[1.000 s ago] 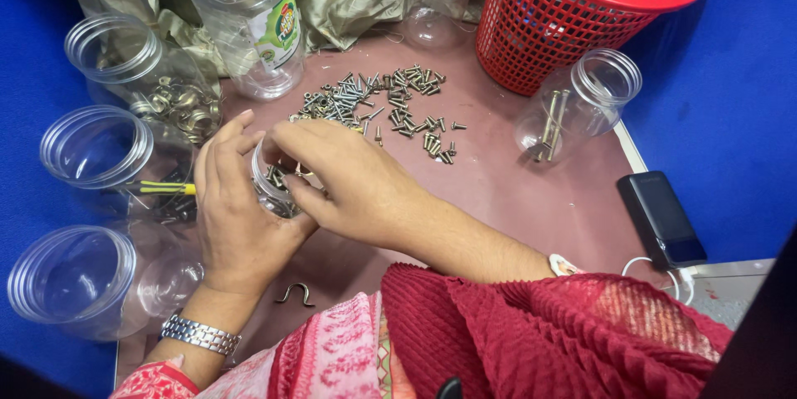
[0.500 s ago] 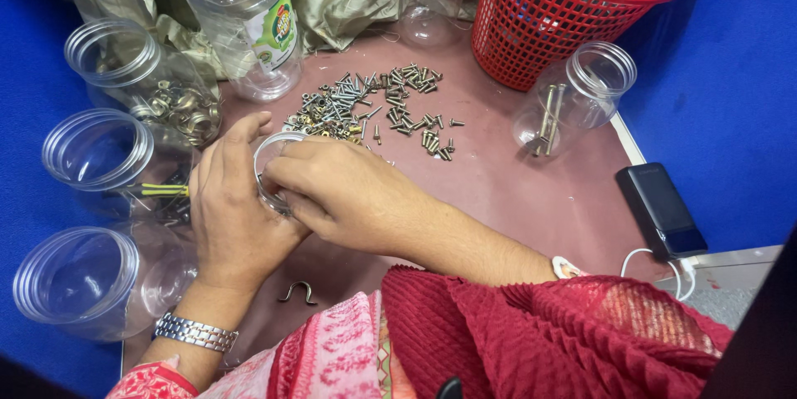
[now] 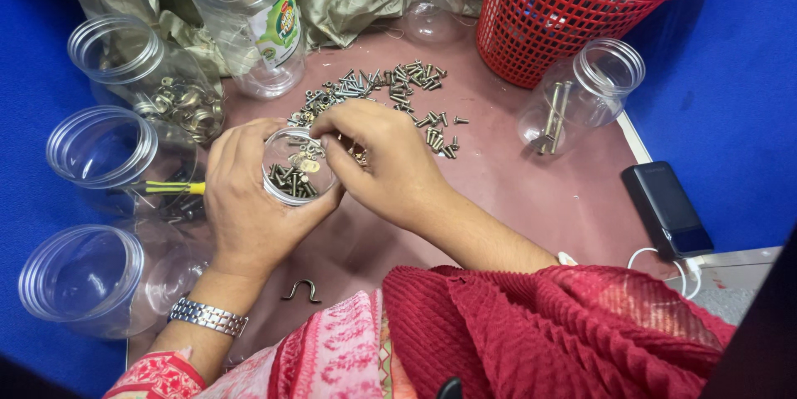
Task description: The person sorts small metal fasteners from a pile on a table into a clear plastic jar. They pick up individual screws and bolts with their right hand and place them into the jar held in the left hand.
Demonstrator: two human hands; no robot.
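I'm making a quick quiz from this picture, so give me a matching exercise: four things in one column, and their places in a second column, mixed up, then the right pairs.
Things:
1. small clear jar
2. red basket
3. dark phone
4. metal hook

Places:
A. flat near the table's right edge, white cable attached
B. on the table below the left hand
C. gripped in the left hand, right hand fingertips at its mouth
D. standing at the top right

Pairs: 1-C, 2-D, 3-A, 4-B
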